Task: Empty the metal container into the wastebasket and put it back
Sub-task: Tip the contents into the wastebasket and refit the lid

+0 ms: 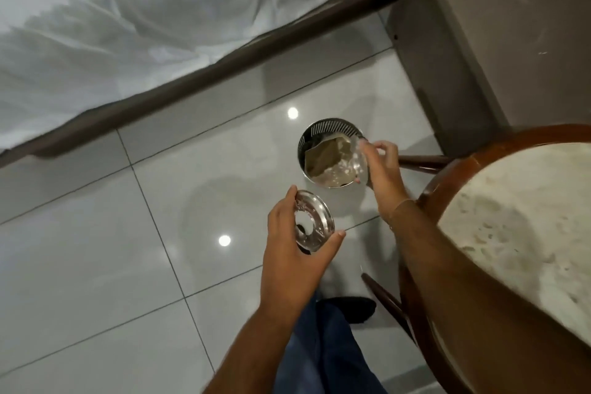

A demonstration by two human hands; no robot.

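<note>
A small round slotted wastebasket stands on the tiled floor, with brownish paper inside it. My right hand holds the shiny metal container tilted over the basket's right rim; the container is blurred. My left hand grips a round metal lid with a hole in its middle, held below and left of the basket.
A round table with a wooden rim and pale stone top is at the right, its legs reaching toward the basket. A bed with white sheets runs across the upper left. A cabinet stands at the upper right. My leg and shoe are below.
</note>
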